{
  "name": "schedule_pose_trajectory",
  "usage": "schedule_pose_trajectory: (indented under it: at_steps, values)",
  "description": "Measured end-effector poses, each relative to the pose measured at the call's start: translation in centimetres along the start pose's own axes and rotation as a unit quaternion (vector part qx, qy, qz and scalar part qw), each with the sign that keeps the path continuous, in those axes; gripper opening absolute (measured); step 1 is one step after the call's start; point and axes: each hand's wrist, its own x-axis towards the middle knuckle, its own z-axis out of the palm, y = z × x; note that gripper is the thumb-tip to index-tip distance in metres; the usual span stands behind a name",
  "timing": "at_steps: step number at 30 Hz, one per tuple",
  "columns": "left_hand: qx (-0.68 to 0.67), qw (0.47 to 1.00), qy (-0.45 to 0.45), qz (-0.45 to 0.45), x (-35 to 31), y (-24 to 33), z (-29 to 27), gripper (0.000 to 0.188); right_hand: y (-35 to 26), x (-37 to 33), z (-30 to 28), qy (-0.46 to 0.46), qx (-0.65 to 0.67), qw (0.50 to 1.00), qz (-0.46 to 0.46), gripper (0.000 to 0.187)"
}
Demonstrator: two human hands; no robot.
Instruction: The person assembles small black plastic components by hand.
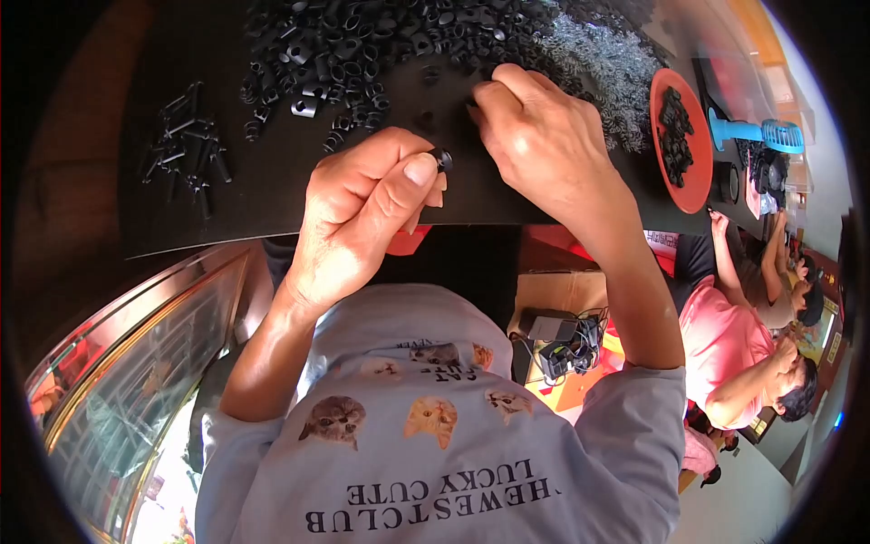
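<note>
My left hand [358, 204] is closed, pinching a small round black plastic part [442, 160] between thumb and fingers above the table's near edge. Just right of it, my right hand [535, 122] hangs low over the black table [272, 195] with its fingers curled in. Its fingertips are mostly turned away, so what they hold, if anything, is hidden. Beyond both hands spreads a heap of small hollow black plastic pieces [349, 68]. A pile of small silvery metal springs [603, 68] adjoins the heap, past my right hand.
Slim black pin-like pieces [188, 150] lie scattered at the left. On the right stand an orange-red plate [662, 172] of black parts and a blue handheld fan [761, 134]. A cardboard box [562, 290] with cables sits below the edge. Other people [739, 354] work at the right.
</note>
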Motion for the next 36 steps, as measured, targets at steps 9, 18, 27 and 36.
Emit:
schedule_pose_trajectory:
  at_steps: [9,18,27,36]
  values:
    - [0.015,1.000,0.000,0.011,-0.2,-0.1,0.0,0.029,-0.2,-0.6,-0.1,0.076,0.162,0.981,0.073,0.013]
    - [0.010,1.000,-0.004,0.011,-0.2,-0.2,0.0,0.028,-1.5,-1.4,-1.3,0.073,0.315,0.943,0.081,0.019]
    - [0.020,1.000,-0.005,0.017,-0.1,-0.3,0.0,0.026,-2.5,-1.8,-1.2,0.075,0.359,0.929,0.043,0.021]
    - [0.011,1.000,-0.011,0.009,-0.2,-0.3,-0.1,0.029,-3.5,-1.9,-1.5,0.030,0.399,0.915,0.056,0.020]
